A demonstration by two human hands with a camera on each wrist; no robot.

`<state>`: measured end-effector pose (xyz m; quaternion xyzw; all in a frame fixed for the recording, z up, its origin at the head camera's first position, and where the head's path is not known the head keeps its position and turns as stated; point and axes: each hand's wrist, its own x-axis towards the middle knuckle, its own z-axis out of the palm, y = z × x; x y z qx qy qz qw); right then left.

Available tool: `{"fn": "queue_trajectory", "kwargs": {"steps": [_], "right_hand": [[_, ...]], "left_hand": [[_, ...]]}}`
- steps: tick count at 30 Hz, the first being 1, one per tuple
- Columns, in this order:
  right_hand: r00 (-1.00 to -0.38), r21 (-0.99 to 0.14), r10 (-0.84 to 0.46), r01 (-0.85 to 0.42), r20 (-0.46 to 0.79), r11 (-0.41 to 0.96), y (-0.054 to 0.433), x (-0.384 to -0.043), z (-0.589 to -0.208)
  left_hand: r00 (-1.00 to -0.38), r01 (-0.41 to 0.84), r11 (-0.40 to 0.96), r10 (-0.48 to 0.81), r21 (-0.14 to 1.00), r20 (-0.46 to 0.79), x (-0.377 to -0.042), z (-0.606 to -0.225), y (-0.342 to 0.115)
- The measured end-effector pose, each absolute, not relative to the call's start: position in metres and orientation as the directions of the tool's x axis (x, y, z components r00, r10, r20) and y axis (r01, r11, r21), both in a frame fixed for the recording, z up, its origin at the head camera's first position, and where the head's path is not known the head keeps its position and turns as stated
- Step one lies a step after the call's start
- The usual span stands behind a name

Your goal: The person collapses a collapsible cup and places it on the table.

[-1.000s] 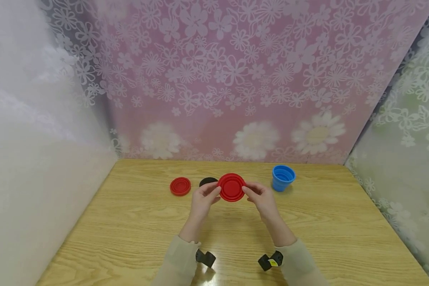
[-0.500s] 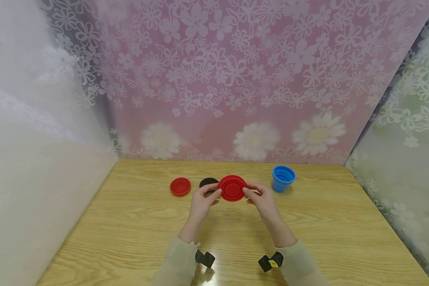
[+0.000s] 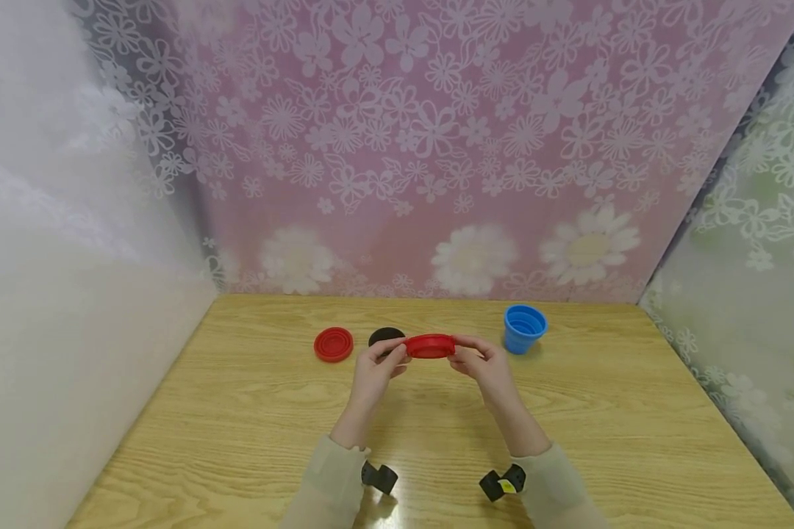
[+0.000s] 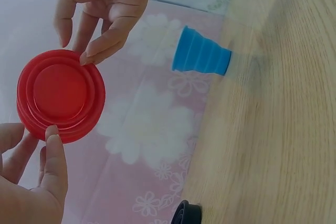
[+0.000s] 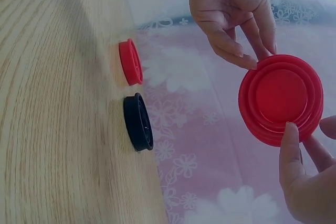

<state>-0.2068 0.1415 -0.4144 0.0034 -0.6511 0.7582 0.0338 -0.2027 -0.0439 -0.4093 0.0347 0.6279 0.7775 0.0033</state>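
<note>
A red collapsible cup (image 3: 430,347), folded flat into a ringed disc, is held up between both hands over the table. My left hand (image 3: 371,373) pinches its left edge between thumb and fingers, while my right hand (image 3: 491,372) pinches the opposite edge. From the head it appears nearly edge-on; both wrist views show the round ringed face of the red cup (image 4: 61,92), a thumb pressed at its rim. Behind the left fingers, partly covered in the head view, lies a black folded cup (image 5: 138,122).
Left of the black cup, another red folded cup (image 3: 334,344) lies flat on the wooden table (image 3: 251,441). A blue cup (image 3: 524,329) stands extended at the back right. Flower-patterned cloth (image 3: 397,147) hangs behind the table, with pale walls at both sides.
The held red cup has tilted from facing the head camera to nearly edge-on. Both hands keep their grip in about the same place; the cups on the table have not moved.
</note>
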Motion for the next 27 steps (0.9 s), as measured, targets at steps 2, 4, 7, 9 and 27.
{"fn": "queue_trajectory", "kwargs": {"steps": [2, 4, 7, 9, 27], "right_hand": [[-0.997, -0.984, 0.053, -0.066, 0.058, -0.167, 0.1416, -0.2073, -0.4149], [-0.996, -0.982, 0.055, -0.076, 0.068, -0.171, 0.1418, -0.2079, -0.4156], [-0.995, -0.983, 0.052, -0.090, 0.083, -0.158, 0.1421, -0.2084, -0.4162], [-0.995, -0.984, 0.048, -0.095, 0.088, -0.152, 0.1424, -0.2090, -0.4169], [-0.996, -0.983, 0.028, -0.088, 0.085, -0.161, 0.1446, -0.2096, -0.4186]], "left_hand": [[-0.998, 0.040, -0.215, 0.047, 0.976, 0.051, -0.2030, -0.4091, -0.0436], [-0.997, 0.047, -0.215, 0.045, 0.975, 0.058, -0.2032, -0.4090, -0.0433], [-0.997, 0.048, -0.217, 0.044, 0.975, 0.059, -0.2033, -0.4088, -0.0431], [-0.997, 0.045, -0.216, 0.045, 0.975, 0.056, -0.2035, -0.4089, -0.0430], [-0.997, 0.038, -0.213, 0.051, 0.976, 0.051, -0.2044, -0.4115, -0.0406]]}}
